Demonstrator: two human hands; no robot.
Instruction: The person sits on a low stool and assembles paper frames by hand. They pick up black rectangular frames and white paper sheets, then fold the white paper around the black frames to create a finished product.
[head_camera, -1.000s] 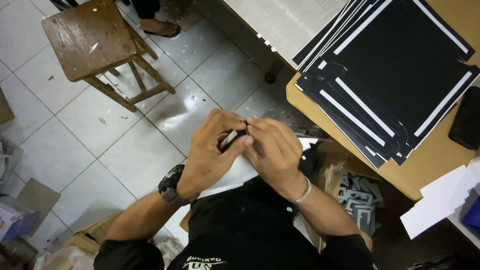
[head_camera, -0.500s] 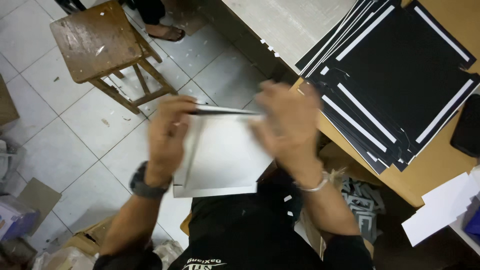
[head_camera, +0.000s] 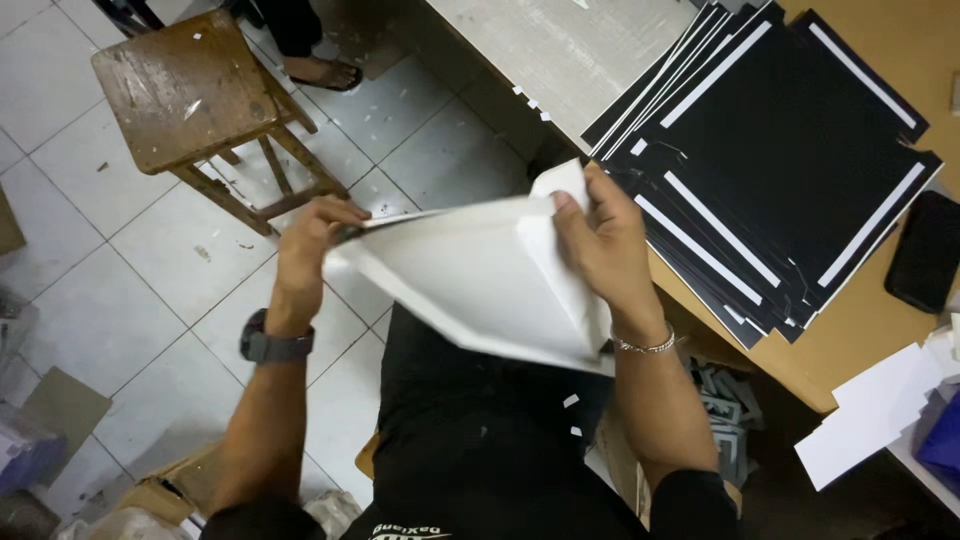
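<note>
Tilted now, white sheet (head_camera: 480, 280) runs left-right, near edge dipping; both hands' fingers (head_camera: 575, 215) pinch its corners.

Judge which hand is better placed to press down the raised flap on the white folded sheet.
Right, probably. The right hand already pinches the raised flap of the white folded sheet; the left hand only grips the opposite edge.

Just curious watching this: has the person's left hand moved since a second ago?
Yes. The left hand has swung out leftward, toward the wooden stool, away from the right hand, opening the white folded sheet.
</note>
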